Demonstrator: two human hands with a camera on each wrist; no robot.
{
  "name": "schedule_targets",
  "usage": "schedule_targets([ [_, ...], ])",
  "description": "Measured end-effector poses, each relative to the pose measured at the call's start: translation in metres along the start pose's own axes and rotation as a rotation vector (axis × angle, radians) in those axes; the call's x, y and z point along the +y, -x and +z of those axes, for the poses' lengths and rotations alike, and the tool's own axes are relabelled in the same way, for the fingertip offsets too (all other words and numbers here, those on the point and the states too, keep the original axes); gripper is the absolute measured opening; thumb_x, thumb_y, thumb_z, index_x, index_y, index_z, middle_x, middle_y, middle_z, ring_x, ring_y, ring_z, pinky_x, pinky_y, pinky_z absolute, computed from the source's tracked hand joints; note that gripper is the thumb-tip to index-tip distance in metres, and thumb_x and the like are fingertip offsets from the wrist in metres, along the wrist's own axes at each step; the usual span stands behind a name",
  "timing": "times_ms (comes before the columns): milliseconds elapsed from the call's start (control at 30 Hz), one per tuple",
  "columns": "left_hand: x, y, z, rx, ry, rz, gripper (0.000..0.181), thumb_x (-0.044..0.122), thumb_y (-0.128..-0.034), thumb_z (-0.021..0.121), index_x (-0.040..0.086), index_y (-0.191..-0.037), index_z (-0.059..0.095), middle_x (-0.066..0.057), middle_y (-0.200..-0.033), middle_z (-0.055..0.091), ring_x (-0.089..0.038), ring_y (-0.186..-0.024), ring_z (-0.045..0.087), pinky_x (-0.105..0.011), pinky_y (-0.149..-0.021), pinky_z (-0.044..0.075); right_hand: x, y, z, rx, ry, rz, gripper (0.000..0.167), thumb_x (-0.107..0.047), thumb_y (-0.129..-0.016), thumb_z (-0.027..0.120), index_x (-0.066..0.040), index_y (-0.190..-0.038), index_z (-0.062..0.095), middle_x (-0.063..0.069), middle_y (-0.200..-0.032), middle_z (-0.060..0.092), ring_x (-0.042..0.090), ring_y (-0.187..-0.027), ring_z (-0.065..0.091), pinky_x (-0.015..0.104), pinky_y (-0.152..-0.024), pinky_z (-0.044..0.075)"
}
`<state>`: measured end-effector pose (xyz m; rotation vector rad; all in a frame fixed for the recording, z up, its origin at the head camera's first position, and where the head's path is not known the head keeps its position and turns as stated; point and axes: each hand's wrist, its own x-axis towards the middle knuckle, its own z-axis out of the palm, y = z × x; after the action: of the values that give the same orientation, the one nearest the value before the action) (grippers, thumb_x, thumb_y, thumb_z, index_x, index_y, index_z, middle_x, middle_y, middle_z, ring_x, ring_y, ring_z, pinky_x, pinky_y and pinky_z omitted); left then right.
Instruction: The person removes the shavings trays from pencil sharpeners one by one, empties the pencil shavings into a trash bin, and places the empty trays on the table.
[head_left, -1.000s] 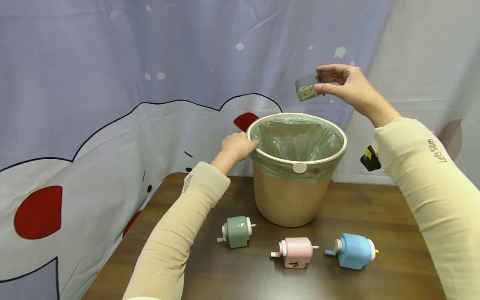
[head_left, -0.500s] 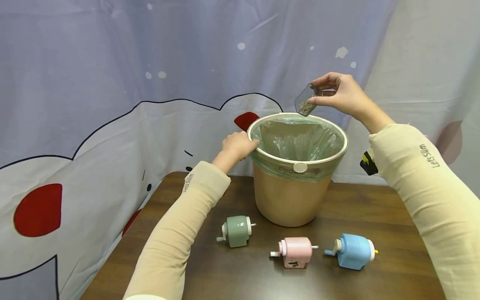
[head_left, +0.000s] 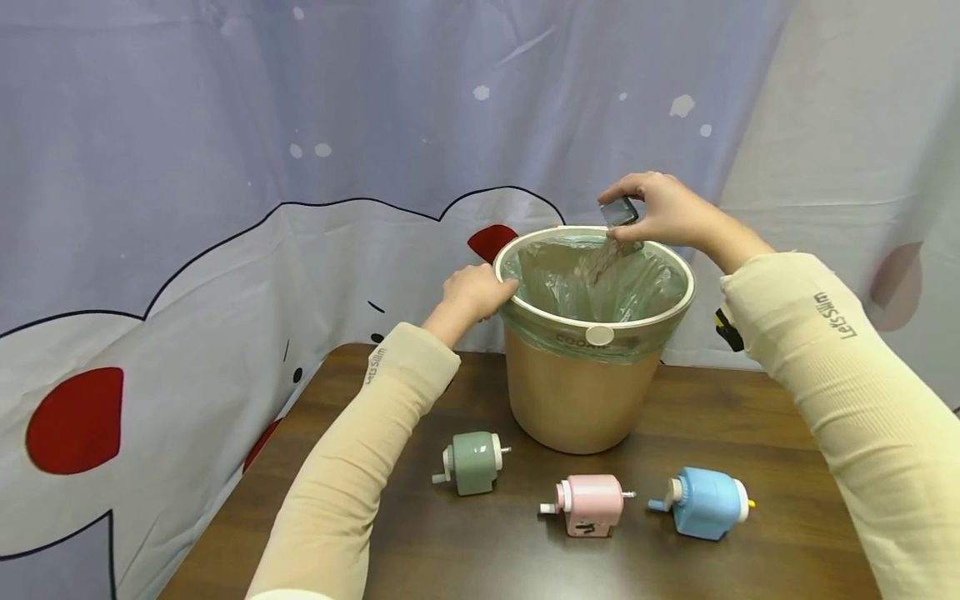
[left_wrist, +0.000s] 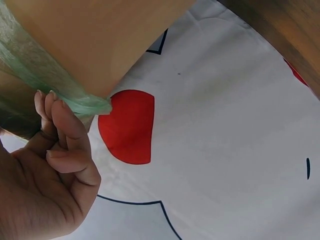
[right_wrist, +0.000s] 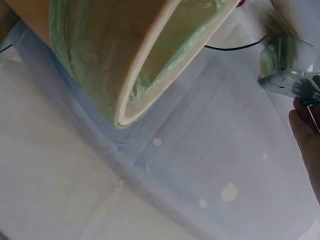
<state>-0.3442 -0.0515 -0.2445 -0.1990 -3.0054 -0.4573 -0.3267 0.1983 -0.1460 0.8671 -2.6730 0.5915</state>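
My left hand (head_left: 474, 292) grips the left rim of a tan trash bin (head_left: 577, 400), thumb over the edge; in the left wrist view its fingers curl by the green liner bag (left_wrist: 75, 97). Above the bin's right rear rim, my right hand (head_left: 670, 213) pinches a small clear plastic shavings tray (head_left: 618, 212), tipped steeply. Pencil shavings (head_left: 602, 263) fall from it into the lined bin, a blurred streak. The right wrist view shows the clear tray (right_wrist: 300, 70) held at the fingertips, with blurred shavings at its mouth.
On the wooden table (head_left: 450, 550) stand three crank pencil sharpeners: green (head_left: 475, 463), pink (head_left: 594, 505) and blue (head_left: 707, 502). A patterned cloth (head_left: 187, 125) hangs behind. A black and yellow object (head_left: 728, 330) shows beside the right sleeve.
My right hand has come down and left toward the bin, tilting the tray until the shavings pour out. My left hand has stayed on the rim.
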Motion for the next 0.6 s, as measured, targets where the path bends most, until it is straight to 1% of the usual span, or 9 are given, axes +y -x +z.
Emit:
schedule_targets([
  [133, 0.0, 0.0, 0.0, -0.004, 0.006, 0.003, 0.042, 0.048, -0.0911, 0.041, 0.015, -0.076, 0.06, 0.0, -0.061, 0.061, -0.019, -0.066, 0.061, -0.032, -0.058, 0.043, -0.005, -0.001, 0.0, -0.065, 0.124, -0.091, 0.045, -0.001, -0.074, 0.066, 0.008, -0.117, 0.06, 0.025, -0.126, 0.056, 0.041, -0.12, 0.046, 0.051, -0.103, 0.034],
  [233, 0.0, 0.001, 0.0, -0.002, 0.009, 0.005, 0.042, 0.048, -0.091, 0.041, 0.015, -0.074, 0.06, 0.0, -0.06, 0.061, -0.018, -0.064, 0.061, -0.032, -0.058, 0.043, -0.009, -0.002, 0.001, -0.116, 0.23, -0.175, 0.046, 0.002, -0.07, 0.065, 0.012, -0.114, 0.059, 0.028, -0.124, 0.055, 0.045, -0.118, 0.044, 0.053, -0.102, 0.033],
  [367, 0.0, 0.001, -0.001, 0.002, 0.007, 0.004, 0.043, 0.048, -0.0908, 0.04, 0.015, -0.072, 0.06, 0.0, -0.058, 0.06, -0.018, -0.063, 0.061, -0.032, -0.058, 0.042, -0.017, -0.003, 0.006, -0.184, 0.381, -0.272, 0.046, 0.008, -0.066, 0.066, 0.014, -0.112, 0.06, 0.031, -0.121, 0.055, 0.046, -0.116, 0.044, 0.053, -0.097, 0.039],
  [433, 0.0, 0.001, -0.001, -0.002, 0.008, 0.004, 0.043, 0.048, -0.0909, 0.04, 0.015, -0.072, 0.06, 0.001, -0.058, 0.06, -0.018, -0.063, 0.061, -0.032, -0.059, 0.042, -0.021, -0.002, 0.01, -0.206, 0.435, -0.305, 0.046, 0.011, -0.066, 0.065, 0.013, -0.111, 0.06, 0.03, -0.12, 0.055, 0.045, -0.115, 0.045, 0.052, -0.095, 0.042],
  [500, 0.001, 0.001, 0.0, -0.008, 0.01, 0.006, 0.043, 0.047, -0.0908, 0.04, 0.015, -0.071, 0.061, 0.001, -0.058, 0.06, -0.017, -0.062, 0.061, -0.032, -0.059, 0.042, -0.022, -0.002, 0.013, -0.219, 0.455, -0.325, 0.046, 0.012, -0.066, 0.064, 0.013, -0.111, 0.06, 0.03, -0.119, 0.056, 0.045, -0.115, 0.046, 0.051, -0.095, 0.043],
  [600, 0.001, 0.001, 0.001, -0.017, 0.015, 0.009, 0.043, 0.047, -0.0905, 0.04, 0.015, -0.071, 0.061, 0.001, -0.057, 0.06, -0.017, -0.063, 0.061, -0.032, -0.059, 0.042, -0.023, -0.001, 0.016, -0.211, 0.445, -0.346, 0.045, 0.013, -0.065, 0.064, 0.013, -0.109, 0.06, 0.029, -0.117, 0.057, 0.044, -0.113, 0.047, 0.05, -0.096, 0.042],
])
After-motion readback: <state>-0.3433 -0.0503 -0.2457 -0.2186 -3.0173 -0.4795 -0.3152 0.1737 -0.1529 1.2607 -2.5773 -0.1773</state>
